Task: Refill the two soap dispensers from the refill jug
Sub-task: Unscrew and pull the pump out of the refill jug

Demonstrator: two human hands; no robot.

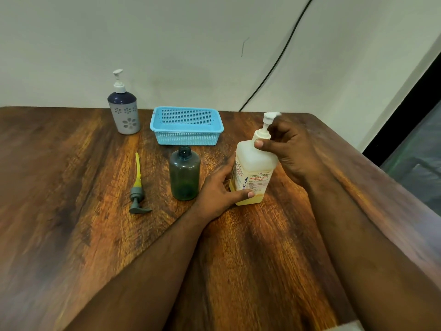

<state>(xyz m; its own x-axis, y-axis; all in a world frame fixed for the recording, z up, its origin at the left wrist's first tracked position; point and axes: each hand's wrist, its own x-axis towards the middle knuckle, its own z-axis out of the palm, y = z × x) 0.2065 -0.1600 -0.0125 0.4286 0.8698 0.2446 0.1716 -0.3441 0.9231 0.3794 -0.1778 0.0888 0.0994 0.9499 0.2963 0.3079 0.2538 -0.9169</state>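
Note:
A translucent white refill jug point(253, 170) with a pump top and a little yellow liquid at its base stands upright on the wooden table. My left hand point(219, 187) grips its lower body. My right hand point(286, 149) holds its white pump collar, thumb on the shoulder. Just left of the jug stands an open dark green dispenser bottle point(184, 174) without its pump. Its grey pump point(138, 189) with a yellow tube lies flat on the table further left. A second dispenser point(123, 108), dark blue and grey with flower cut-outs and a white pump, stands at the back left.
A light blue perforated basket point(186, 126) sits behind the green bottle near the wall. A black cable point(281, 56) runs down the wall behind the table. The table's right edge point(381, 168) slants close to my right forearm.

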